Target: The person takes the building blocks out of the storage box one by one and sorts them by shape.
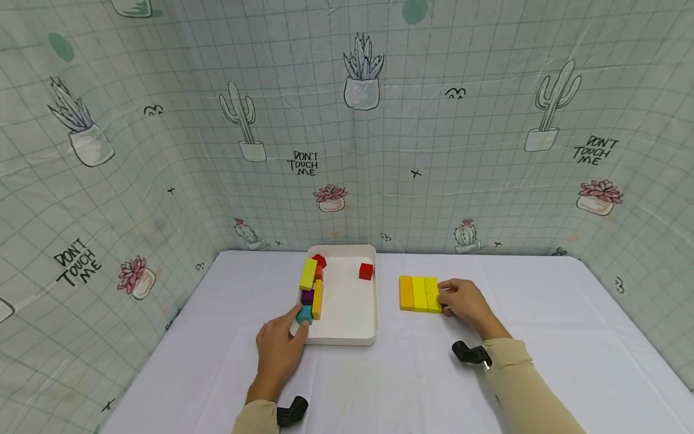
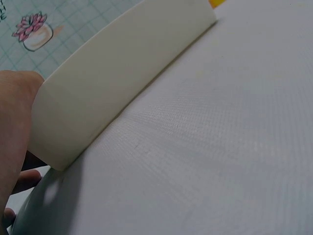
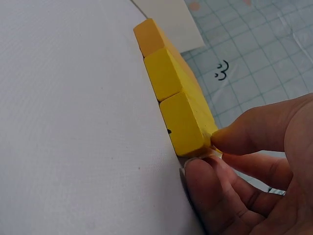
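Note:
My left hand [image 1: 279,343] is at the front left corner of a white tray [image 1: 347,331]. Its index finger and thumb pinch a teal block [image 1: 305,313] lying inside. Beyond that block, along the left side, are a purple block [image 1: 307,296], a long orange-yellow block [image 1: 317,300] and a yellow-green block [image 1: 308,274]. To the right of the tray, my right hand [image 1: 465,299] touches the right side of a yellow block [image 3: 183,125] with its fingertips. Another yellow block [image 3: 164,76] and an orange block [image 3: 149,38] lie against it in a row.
Red blocks sit in the tray, one red block [image 1: 365,271] by the right wall and another red block [image 1: 320,261] at the far left. A white cloth [image 1: 390,386] covers the table. Printed fabric [image 1: 358,138] hangs behind and at both sides.

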Action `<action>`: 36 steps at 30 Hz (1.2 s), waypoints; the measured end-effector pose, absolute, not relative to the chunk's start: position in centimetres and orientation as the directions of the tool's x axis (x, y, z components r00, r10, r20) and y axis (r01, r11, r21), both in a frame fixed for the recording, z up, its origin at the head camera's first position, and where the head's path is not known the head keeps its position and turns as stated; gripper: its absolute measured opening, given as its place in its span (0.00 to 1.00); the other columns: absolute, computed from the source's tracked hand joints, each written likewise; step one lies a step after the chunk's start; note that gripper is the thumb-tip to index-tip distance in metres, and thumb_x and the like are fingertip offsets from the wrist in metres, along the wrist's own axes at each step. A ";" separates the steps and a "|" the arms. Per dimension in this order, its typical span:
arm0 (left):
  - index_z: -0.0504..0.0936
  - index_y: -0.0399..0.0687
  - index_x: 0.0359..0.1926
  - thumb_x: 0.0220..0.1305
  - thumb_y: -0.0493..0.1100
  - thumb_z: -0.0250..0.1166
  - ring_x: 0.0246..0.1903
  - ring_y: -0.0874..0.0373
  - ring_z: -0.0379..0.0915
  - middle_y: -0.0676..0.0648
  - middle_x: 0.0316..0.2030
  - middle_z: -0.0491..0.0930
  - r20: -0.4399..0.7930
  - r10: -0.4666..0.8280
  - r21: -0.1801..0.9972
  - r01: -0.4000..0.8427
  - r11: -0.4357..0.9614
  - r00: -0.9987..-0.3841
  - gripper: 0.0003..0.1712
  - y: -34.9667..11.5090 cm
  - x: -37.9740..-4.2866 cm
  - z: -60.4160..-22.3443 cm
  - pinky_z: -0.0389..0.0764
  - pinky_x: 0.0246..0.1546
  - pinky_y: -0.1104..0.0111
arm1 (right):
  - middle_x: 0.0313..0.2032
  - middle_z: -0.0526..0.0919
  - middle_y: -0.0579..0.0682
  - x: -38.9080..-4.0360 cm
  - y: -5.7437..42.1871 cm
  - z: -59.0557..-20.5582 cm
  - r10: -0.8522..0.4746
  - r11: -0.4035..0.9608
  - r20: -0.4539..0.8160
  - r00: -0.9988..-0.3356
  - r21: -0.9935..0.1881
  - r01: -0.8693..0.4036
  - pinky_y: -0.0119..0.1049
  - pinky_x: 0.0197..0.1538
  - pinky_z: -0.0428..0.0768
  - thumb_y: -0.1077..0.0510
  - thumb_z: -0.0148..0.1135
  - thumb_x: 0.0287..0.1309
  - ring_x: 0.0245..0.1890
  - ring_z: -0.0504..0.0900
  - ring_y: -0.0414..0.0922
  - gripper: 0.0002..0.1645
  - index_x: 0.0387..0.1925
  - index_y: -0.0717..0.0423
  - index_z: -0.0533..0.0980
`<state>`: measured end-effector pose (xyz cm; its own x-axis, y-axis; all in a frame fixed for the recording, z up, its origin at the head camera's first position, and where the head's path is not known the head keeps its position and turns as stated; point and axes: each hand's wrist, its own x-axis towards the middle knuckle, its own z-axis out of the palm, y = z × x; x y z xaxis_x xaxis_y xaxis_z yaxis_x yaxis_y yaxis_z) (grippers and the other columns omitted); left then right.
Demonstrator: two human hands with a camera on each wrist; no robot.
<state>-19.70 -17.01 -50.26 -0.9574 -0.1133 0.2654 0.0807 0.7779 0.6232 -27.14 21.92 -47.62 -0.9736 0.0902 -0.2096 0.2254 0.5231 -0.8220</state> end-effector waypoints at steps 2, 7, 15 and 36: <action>0.77 0.48 0.67 0.70 0.48 0.61 0.61 0.40 0.68 0.39 0.58 0.80 0.264 -0.114 0.623 0.079 0.778 -0.958 0.26 -17.0 -19.7 -50.3 0.51 0.67 0.39 | 0.49 0.80 0.63 -27.1 21.9 -47.7 0.086 0.524 -0.208 -0.974 -0.823 0.222 0.35 0.36 0.84 0.61 0.59 0.63 0.33 0.81 0.46 0.25 0.60 0.68 0.74; 0.77 0.49 0.67 0.70 0.48 0.61 0.62 0.40 0.68 0.40 0.58 0.80 0.260 -0.109 0.623 0.080 0.778 -0.960 0.26 -17.0 -19.7 -50.4 0.51 0.67 0.40 | 0.49 0.81 0.63 -26.9 22.1 -47.4 0.101 0.499 -0.210 -0.972 -0.835 0.232 0.35 0.37 0.85 0.59 0.58 0.65 0.38 0.82 0.48 0.25 0.60 0.67 0.74; 0.77 0.49 0.67 0.70 0.48 0.61 0.62 0.39 0.68 0.40 0.58 0.80 0.262 -0.106 0.627 0.085 0.774 -0.959 0.26 -16.9 -19.7 -50.4 0.50 0.67 0.39 | 0.51 0.80 0.62 -27.1 22.1 -46.7 0.142 0.461 -0.176 -0.974 -0.859 0.223 0.35 0.38 0.84 0.56 0.56 0.66 0.38 0.81 0.49 0.25 0.61 0.64 0.74; 0.76 0.49 0.67 0.70 0.48 0.61 0.62 0.40 0.67 0.40 0.59 0.79 0.257 -0.114 0.633 0.078 0.770 -0.960 0.27 -17.0 -19.7 -50.3 0.50 0.67 0.40 | 0.50 0.81 0.66 -28.7 13.6 -44.1 -0.114 0.177 -0.152 -0.982 -0.976 0.130 0.38 0.42 0.85 0.58 0.58 0.69 0.42 0.82 0.51 0.22 0.58 0.67 0.75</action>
<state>-19.72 -17.02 -50.28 -0.9596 -0.1144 0.2571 0.0779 0.7702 0.6331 -28.70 13.63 -44.06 -0.9818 -0.1143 -0.1516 0.1301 0.1765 -0.9757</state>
